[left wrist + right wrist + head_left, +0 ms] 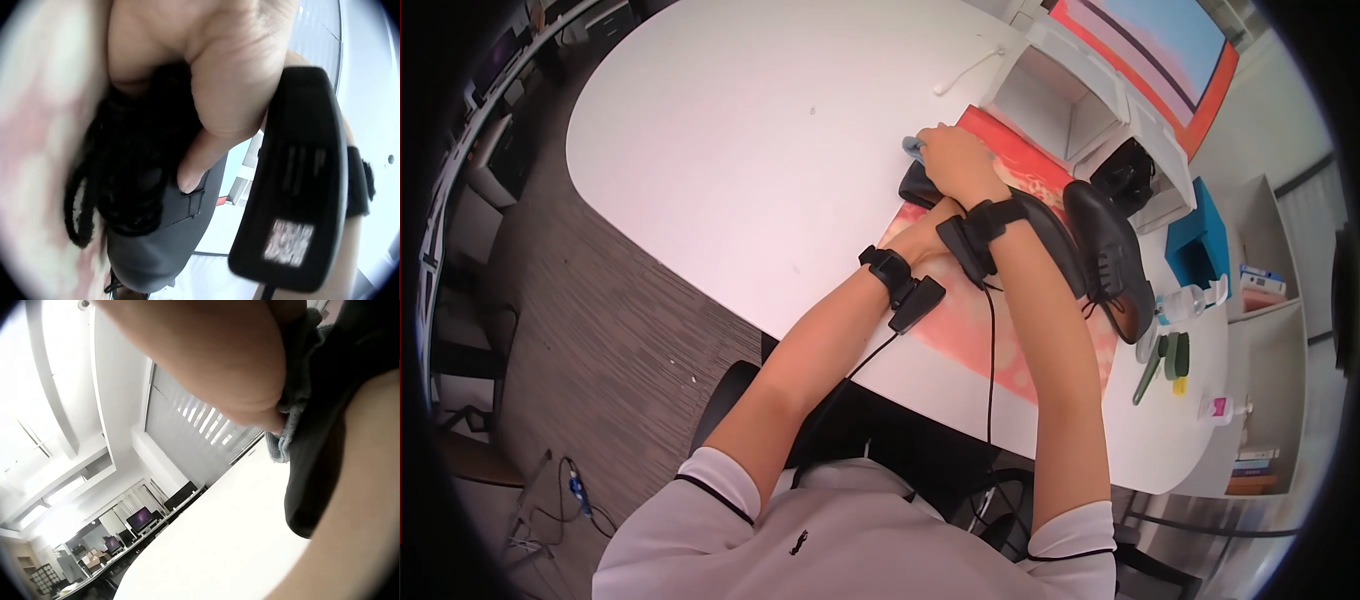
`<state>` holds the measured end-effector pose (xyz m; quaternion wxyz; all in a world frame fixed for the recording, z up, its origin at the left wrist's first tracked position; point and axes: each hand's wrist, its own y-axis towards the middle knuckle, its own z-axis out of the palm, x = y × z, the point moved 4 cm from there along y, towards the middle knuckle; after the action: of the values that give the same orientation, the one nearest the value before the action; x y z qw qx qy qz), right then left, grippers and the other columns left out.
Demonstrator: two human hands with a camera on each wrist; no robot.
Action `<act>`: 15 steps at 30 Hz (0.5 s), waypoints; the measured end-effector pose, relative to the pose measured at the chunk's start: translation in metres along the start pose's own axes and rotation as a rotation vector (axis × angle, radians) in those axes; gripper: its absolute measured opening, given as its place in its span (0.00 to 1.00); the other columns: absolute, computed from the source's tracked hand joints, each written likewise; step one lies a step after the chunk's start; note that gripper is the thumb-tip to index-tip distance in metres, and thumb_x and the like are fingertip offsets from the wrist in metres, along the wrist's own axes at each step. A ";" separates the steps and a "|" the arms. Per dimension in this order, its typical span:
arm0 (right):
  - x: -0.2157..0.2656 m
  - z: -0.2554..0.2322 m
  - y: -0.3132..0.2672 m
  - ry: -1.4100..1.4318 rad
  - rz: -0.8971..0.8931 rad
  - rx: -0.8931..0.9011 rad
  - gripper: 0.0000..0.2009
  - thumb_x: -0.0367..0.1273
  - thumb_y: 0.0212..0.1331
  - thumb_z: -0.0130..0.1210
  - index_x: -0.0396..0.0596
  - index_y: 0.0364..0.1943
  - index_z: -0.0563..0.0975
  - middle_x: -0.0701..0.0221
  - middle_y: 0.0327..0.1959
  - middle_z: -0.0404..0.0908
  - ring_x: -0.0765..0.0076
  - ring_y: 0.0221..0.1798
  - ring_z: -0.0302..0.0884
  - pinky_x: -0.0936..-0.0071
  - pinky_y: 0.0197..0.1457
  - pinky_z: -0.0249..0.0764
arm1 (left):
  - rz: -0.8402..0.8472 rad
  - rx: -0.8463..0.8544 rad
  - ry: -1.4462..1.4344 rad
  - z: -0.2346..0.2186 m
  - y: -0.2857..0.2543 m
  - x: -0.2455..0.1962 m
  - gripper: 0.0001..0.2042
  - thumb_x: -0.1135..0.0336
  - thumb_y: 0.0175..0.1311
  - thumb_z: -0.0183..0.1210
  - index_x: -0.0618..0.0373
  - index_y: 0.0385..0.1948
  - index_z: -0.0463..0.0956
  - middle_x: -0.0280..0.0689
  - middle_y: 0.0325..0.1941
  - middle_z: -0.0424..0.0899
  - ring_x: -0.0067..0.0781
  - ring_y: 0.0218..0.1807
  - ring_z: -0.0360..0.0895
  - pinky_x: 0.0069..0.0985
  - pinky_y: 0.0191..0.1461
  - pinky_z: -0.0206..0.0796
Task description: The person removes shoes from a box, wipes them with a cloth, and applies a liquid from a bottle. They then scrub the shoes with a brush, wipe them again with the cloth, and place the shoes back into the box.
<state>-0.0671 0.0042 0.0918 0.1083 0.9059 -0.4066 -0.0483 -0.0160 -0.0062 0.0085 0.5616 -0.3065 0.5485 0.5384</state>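
Note:
A black leather lace-up shoe lies beneath my crossed arms on a red and cream patterned mat. My left hand is partly hidden under the right arm. In the left wrist view it grips the shoe by its upper, thumb on the side beside the black laces. My right hand holds a blue-grey cloth at the shoe's far end. The right wrist view shows this cloth bunched against the black leather, my fingers partly out of sight.
A second black lace-up shoe lies to the right. Beyond it stand a white open shelf unit, a teal box and a clear pump bottle. Green brushes and a lotion bottle sit near the table's right edge.

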 end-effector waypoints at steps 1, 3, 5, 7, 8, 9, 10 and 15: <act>-0.002 0.004 0.001 -0.044 0.005 -0.001 0.06 0.26 0.57 0.52 0.44 0.35 0.81 0.57 0.38 0.83 0.55 0.49 0.80 0.58 0.54 0.76 | 0.046 -0.002 0.062 -0.001 0.000 0.001 0.29 0.71 0.61 0.65 0.64 0.63 0.64 0.39 0.63 0.73 0.27 0.60 0.72 0.27 0.62 0.66; -0.006 0.007 -0.009 -0.029 -0.107 -0.095 0.06 0.27 0.58 0.52 0.44 0.34 0.81 0.58 0.38 0.83 0.55 0.50 0.80 0.58 0.55 0.75 | 0.050 0.072 0.185 -0.003 0.003 0.008 0.28 0.69 0.62 0.65 0.62 0.64 0.65 0.38 0.63 0.73 0.26 0.62 0.70 0.27 0.63 0.66; 0.000 -0.016 -0.032 0.049 -0.182 -0.152 0.08 0.28 0.60 0.53 0.44 0.39 0.81 0.59 0.44 0.83 0.54 0.56 0.77 0.58 0.61 0.72 | 0.002 0.026 0.015 0.003 0.003 0.006 0.27 0.72 0.59 0.66 0.65 0.60 0.67 0.40 0.60 0.76 0.28 0.61 0.71 0.28 0.62 0.66; -0.011 -0.017 -0.049 0.159 -0.221 -0.186 0.11 0.27 0.62 0.53 0.46 0.47 0.80 0.60 0.53 0.80 0.49 0.62 0.73 0.57 0.64 0.70 | -0.056 -0.001 -0.060 0.006 0.000 -0.002 0.25 0.74 0.56 0.68 0.64 0.56 0.71 0.40 0.57 0.79 0.28 0.59 0.74 0.27 0.60 0.67; -0.017 -0.019 -0.058 0.214 -0.241 -0.201 0.14 0.27 0.62 0.54 0.46 0.51 0.79 0.60 0.57 0.79 0.47 0.64 0.72 0.57 0.65 0.69 | -0.079 0.017 -0.062 0.006 0.001 -0.001 0.24 0.74 0.56 0.68 0.64 0.56 0.72 0.39 0.56 0.80 0.28 0.58 0.74 0.27 0.59 0.68; -0.025 -0.022 -0.068 0.281 -0.230 -0.209 0.16 0.26 0.62 0.54 0.48 0.54 0.79 0.63 0.59 0.79 0.49 0.65 0.71 0.58 0.66 0.69 | -0.102 0.033 -0.065 0.005 0.002 -0.001 0.24 0.74 0.55 0.69 0.63 0.55 0.73 0.38 0.54 0.80 0.27 0.57 0.75 0.26 0.59 0.68; -0.029 -0.028 -0.079 0.309 -0.189 -0.188 0.16 0.26 0.62 0.54 0.48 0.55 0.79 0.63 0.59 0.79 0.49 0.65 0.71 0.59 0.66 0.69 | -0.127 0.049 -0.070 0.006 0.002 0.000 0.24 0.74 0.55 0.69 0.63 0.54 0.73 0.37 0.53 0.81 0.27 0.56 0.76 0.26 0.58 0.69; -0.035 -0.050 -0.107 0.178 -0.153 -0.201 0.17 0.26 0.59 0.56 0.48 0.54 0.78 0.64 0.59 0.79 0.53 0.64 0.74 0.63 0.64 0.72 | -0.148 -0.010 -0.043 0.016 -0.010 -0.033 0.22 0.76 0.56 0.67 0.63 0.54 0.73 0.38 0.51 0.82 0.26 0.54 0.76 0.25 0.57 0.69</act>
<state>-0.0041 0.1074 0.1157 0.2299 0.9195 -0.3184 -0.0163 0.0041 -0.0024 0.0410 0.6102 -0.3373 0.5094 0.5044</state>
